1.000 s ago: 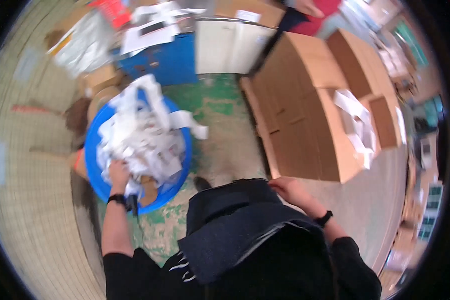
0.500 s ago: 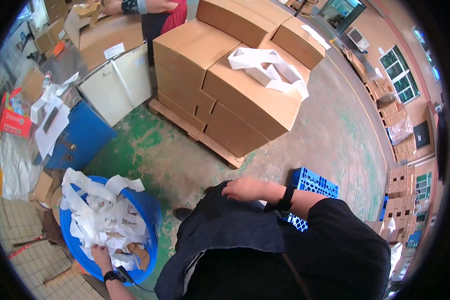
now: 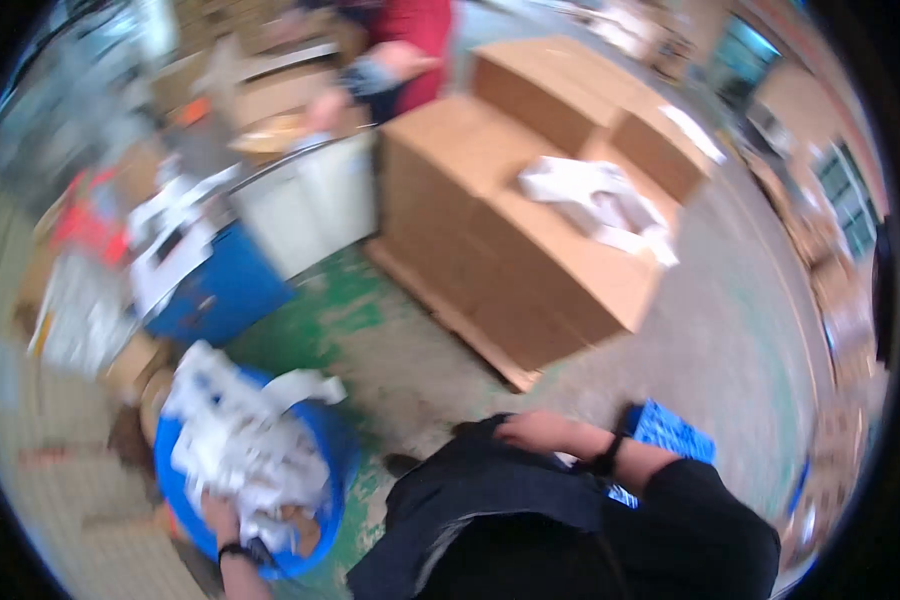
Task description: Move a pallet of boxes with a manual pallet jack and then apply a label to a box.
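Observation:
My left hand [image 3: 220, 515] reaches down into a round blue bin [image 3: 342, 470] at the lower left. It touches the crumpled white paper strips [image 3: 250, 440] heaped inside; its fingers are blurred and partly hidden among them. My right hand [image 3: 538, 432] is in front of my body by the dark apron [image 3: 490, 485], fingers curled together. Whatever it may hold is hidden. Some brown cardboard pieces [image 3: 306, 532] lie among the strips near my left wrist.
Ahead, large brown cartons [image 3: 470, 240] stand on a wooden pallet [image 3: 515, 375], with a loop of white strip [image 3: 595, 195] on top. A blue plastic crate [image 3: 675, 430] is to my right. Beyond a blue box [image 3: 220, 290], another person's hand [image 3: 405, 60] shows near open cardboard.
The whole view has shifted and blurred, with the scene lying further right and lower. My left hand is still in the bin and my right hand still by the apron. The other person's hands have moved.

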